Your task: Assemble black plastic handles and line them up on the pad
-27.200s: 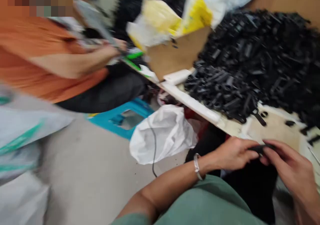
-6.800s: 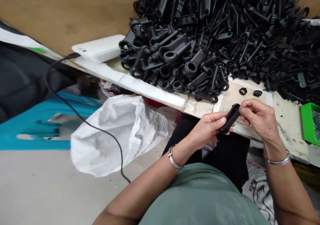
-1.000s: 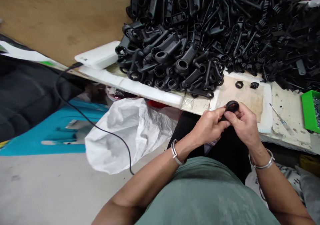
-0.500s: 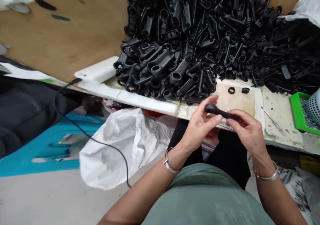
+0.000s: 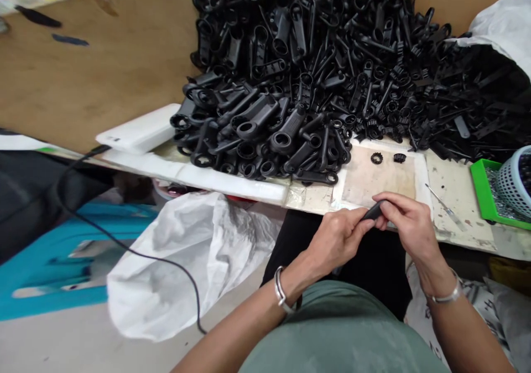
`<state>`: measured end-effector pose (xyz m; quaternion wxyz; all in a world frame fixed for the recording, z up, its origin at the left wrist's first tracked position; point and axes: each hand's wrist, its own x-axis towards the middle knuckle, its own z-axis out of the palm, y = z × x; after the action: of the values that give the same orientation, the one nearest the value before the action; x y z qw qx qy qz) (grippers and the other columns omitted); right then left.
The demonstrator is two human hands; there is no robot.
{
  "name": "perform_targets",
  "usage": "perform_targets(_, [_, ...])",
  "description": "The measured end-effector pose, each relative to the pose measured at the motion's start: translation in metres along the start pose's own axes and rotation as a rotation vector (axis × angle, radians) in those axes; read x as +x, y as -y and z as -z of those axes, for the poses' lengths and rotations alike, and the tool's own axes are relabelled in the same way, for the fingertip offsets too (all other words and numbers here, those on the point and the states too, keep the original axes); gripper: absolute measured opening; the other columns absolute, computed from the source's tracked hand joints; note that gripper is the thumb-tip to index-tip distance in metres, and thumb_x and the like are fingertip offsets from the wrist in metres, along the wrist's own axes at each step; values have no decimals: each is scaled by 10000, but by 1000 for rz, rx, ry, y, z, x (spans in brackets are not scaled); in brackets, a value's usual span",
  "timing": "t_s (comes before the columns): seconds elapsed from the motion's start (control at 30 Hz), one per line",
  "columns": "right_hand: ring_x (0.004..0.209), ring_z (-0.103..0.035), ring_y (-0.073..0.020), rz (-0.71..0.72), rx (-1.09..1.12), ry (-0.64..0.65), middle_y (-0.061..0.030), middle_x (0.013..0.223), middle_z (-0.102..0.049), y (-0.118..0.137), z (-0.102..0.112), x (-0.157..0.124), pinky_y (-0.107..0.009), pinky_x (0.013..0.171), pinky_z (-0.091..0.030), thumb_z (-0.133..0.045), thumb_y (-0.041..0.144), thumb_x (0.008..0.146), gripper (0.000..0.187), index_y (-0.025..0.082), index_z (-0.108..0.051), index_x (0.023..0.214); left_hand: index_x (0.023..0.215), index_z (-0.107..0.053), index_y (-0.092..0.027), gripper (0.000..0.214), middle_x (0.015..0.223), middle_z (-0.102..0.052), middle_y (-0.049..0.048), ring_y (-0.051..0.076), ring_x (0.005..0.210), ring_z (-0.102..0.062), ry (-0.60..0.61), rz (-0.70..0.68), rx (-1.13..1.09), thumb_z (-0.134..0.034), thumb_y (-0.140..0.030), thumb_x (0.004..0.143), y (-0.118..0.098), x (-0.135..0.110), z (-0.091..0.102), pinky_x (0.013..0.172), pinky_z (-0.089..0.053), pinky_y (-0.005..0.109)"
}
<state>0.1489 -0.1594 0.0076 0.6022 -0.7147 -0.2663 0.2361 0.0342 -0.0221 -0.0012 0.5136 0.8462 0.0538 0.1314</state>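
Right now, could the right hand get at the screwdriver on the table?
Probably yes: the screwdriver lies close by the right hand with nothing visible between them, though that hand is holding the black part.

The left hand [image 5: 338,237] and right hand [image 5: 409,221] pinch close together, forearms [image 5: 244,324] slanting inward.
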Motion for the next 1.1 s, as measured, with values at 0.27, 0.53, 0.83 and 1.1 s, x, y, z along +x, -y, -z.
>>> perform_targets(0.27, [656,-660,-207,131,-393,-38,-66,780,-717,1,24,50,-367,657,-570,-547,445,967,360,176,-739,1110,1060,-655,-142,242,747,-684,18,146,680,-608,-188,-111,315,-441,-247,1017,10,15,1,678,-461,271])
perform_targets(0.53, [1197,-542,-367,306,-1277,59,-163,1376,-573,-5,42,99,-531,938,-535,-543,364,1005,431,227,-540,1414,1186,-650,-92,294,811,-672,98,236,788,-588,-316,-244,1049,-431,-154,1000,30,31,-10,709,-401,388])
perform_targets(0.83, [1049,-600,-247,446,-1142,288,-70,1072,-712,-4,35,109,-388,901,-531,-527,199,1002,209,231,-716,1086,1145,-669,-102,264,835,-662,71,233,762,-545,-301,-229,1101,-565,-277,976,28,33,-8,666,-360,387])
perform_targets(1.1, [1077,-694,-247,392,-843,-21,-50,1148,-753,52,94,173,-443,1019,-517,-672,103,862,300,215,-757,1127,1056,-671,-87,181,743,-607,56,224,710,-541,-362,-254,1051,-582,-193,940,28,37,-11,641,-402,358])
